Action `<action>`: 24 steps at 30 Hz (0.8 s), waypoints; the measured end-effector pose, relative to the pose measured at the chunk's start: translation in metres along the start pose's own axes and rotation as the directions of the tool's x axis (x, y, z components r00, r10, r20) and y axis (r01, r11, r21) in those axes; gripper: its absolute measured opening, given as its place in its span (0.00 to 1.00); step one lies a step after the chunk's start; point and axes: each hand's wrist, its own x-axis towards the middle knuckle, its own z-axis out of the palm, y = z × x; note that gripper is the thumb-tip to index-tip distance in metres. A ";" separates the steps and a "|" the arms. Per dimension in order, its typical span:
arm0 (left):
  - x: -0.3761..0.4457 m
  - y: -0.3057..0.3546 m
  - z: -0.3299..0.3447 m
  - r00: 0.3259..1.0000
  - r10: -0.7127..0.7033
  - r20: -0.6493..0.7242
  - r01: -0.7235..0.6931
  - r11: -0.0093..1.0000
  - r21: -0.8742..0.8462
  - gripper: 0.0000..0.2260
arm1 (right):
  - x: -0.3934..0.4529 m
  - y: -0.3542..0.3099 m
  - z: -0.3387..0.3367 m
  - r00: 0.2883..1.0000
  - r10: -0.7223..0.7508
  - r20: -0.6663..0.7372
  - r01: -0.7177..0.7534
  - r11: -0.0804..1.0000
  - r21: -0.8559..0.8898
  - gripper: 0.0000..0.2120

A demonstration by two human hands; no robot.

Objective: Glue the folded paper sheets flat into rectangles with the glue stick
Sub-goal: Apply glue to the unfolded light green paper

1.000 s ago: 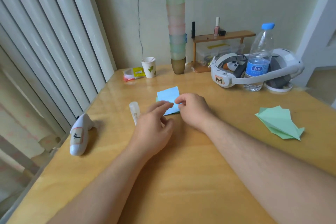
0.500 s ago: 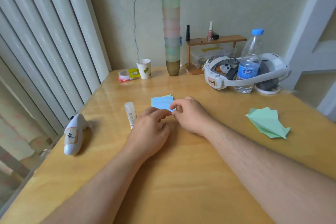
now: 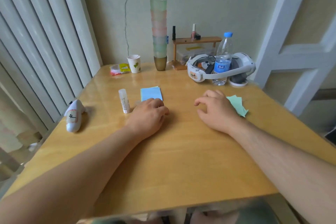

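A person's two bare forearms reach in from the near edge of the wooden desk. The left hand lies knuckles-up toward the middle of the desk, its fingers curled under against the near edge of the blue folded paper; whether its grip is pinching the sheet cannot be told, since the fingertips are hidden. The blue paper lies flat as a rectangle, with a sliver of green showing along its far edge. Just to its left the glue stick lies on its side, pointing toward the far edge, and a small clear cap-like piece sits between it and the left hand, too faint to identify. The right hand hovers over the right half of the desk, grip spread loosely and holding nothing, its back covering part of the green folded paper, which lies near the right edge with pointed flaps sticking out. Near the left edge rests a white controller. Along the far edge stand a paper cup, a tall stack of plastic cups, a small wooden shelf, a water bottle and a white headset.
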 end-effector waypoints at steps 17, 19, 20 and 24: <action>0.016 0.056 -0.009 0.996 -0.056 0.075 0.066 0.987 -0.144 0.09 | -0.041 0.064 -0.020 0.943 0.330 -0.040 -0.332 0.940 -0.083 0.15; 0.015 0.056 -0.009 0.994 -0.070 0.080 0.082 0.982 -0.171 0.09 | -0.039 0.067 -0.017 0.939 0.316 -0.137 -0.324 0.945 -0.037 0.10; 0.014 0.056 -0.009 0.994 -0.073 0.086 0.088 0.978 -0.187 0.09 | -0.038 0.068 -0.016 0.926 0.314 -0.210 -0.324 0.946 -0.015 0.09; 0.011 0.053 -0.007 0.994 -0.073 0.079 0.089 0.969 -0.231 0.09 | -0.034 0.055 -0.021 0.849 0.251 -0.465 -0.273 0.962 0.022 0.04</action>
